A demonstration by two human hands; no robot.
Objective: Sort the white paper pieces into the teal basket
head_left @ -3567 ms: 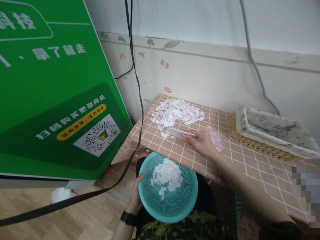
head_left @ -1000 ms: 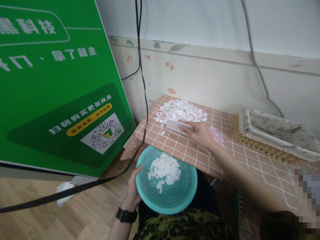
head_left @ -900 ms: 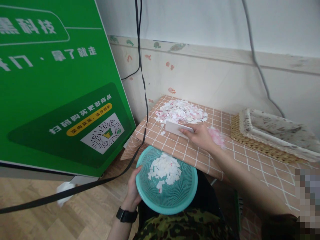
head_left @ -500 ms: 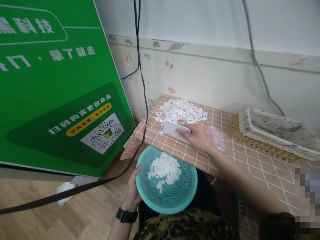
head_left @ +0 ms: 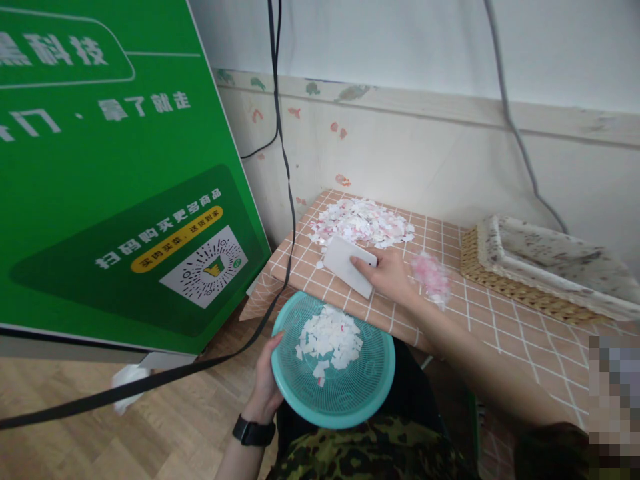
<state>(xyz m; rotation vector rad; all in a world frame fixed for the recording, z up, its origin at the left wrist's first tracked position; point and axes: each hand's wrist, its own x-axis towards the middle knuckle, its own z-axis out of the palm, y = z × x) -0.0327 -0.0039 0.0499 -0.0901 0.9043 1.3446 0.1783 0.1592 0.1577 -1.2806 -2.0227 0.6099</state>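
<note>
My left hand (head_left: pixel 267 379) grips the left rim of a turquoise plastic colander (head_left: pixel 334 412). White paper scraps (head_left: pixel 331 337) lie inside it, a few with pink marks. The colander is held just below the table's front edge. In my right hand (head_left: pixel 393 275) is a flat white rectangular piece with rounded corners (head_left: pixel 345 262), shaped like a phone, the thumb on its upper face. It is tilted over the tabletop, its far end close to the front of a larger heap of white and pinkish paper scraps (head_left: pixel 363 223). A small pink-and-white pile (head_left: pixel 431 277) lies right of my hand.
A checked brown cloth (head_left: pixel 480 310) covers the table against the wall. A wicker basket with cloth lining (head_left: pixel 540 293) stands at the right. A tall green panel (head_left: pixel 125 173) rises at the left. A black strap (head_left: pixel 287 167) hangs down and crosses the left foreground.
The white piece has turned in my right hand: its near end has swung toward the table's front edge and more of its flat face shows. My left hand and the colander have stayed in place.
</note>
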